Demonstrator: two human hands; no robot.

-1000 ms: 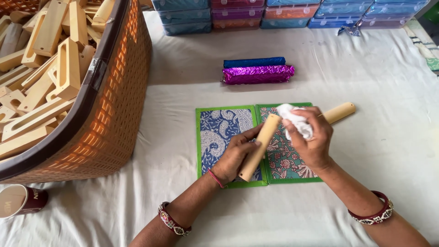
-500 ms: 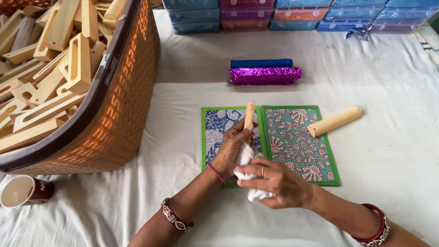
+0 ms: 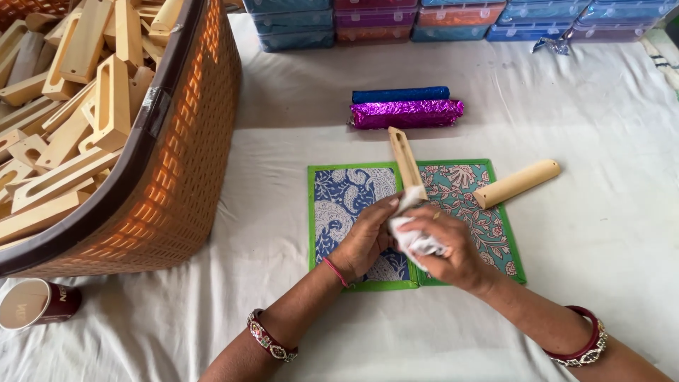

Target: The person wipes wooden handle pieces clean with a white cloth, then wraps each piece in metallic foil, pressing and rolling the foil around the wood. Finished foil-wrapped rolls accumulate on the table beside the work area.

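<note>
My left hand (image 3: 364,240) grips the near end of a slotted light wooden stick (image 3: 404,159) that points away from me over two green-edged printed cloth mats (image 3: 488,233). My right hand (image 3: 453,247) clutches a crumpled white cloth (image 3: 410,237) pressed against the stick's near end. A second wooden stick (image 3: 516,182) lies on the right mat's far corner, apart from both hands.
A big orange woven basket (image 3: 184,177) full of slotted wooden pieces fills the left. Blue (image 3: 400,94) and purple (image 3: 407,113) shiny foil rolls lie beyond the mats. Coloured boxes (image 3: 460,18) line the far edge. A paper cup (image 3: 35,303) lies at near left.
The stick has swung from leaning right to pointing straight away. My right hand with the cloth went from the stick's far end down to its near end by my left hand.
</note>
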